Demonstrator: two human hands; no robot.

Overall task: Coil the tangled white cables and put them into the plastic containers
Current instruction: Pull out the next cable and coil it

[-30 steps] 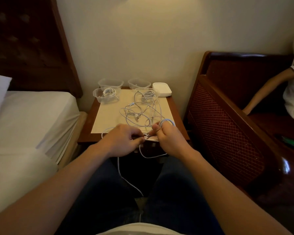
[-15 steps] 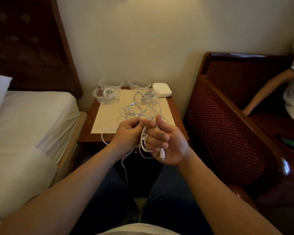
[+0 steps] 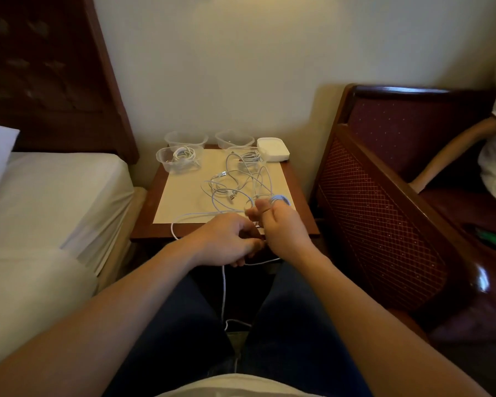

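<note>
Both hands up at the near edge of the small wooden nightstand (image 3: 295, 193), nearly touching each other; right hand (image 3: 284, 230) curled into a loose fist with a few turns of white cable (image 3: 279, 199) wound round the fingers, thumb up and pressing near the loops; left hand (image 3: 226, 239) also curled, fingertips pinching the same cable just beside the right hand's heel. From under the left hand, a loose length of that cable drops down between the knees and ends in a small bend near the lap; another bit loops out under the right hand.

Rest of the tangle (image 3: 235, 187) spread over the cream mat (image 3: 178, 202) on the nightstand — several white strands crossing, a couple of plug ends showing; 1 strand runs off the mat's front-left corner and curves over the table edge toward the left hand.

At the back: 4 clear plastic containers; front-left container (image 3: 166, 164) has a coiled cable in it; front-right container (image 3: 252, 164) has cable in it too, strands spilling out into the tangle; back-left container (image 3: 186, 138) and back-right container (image 3: 234, 138) against the wall — can't tell what's inside those 2. White lidded box (image 3: 274, 150) just right of them.

Bed (image 3: 55, 196) on the left, red upholstered chair (image 3: 384, 210) on the right; another person's arm (image 3: 453, 150) at the far right edge.
</note>
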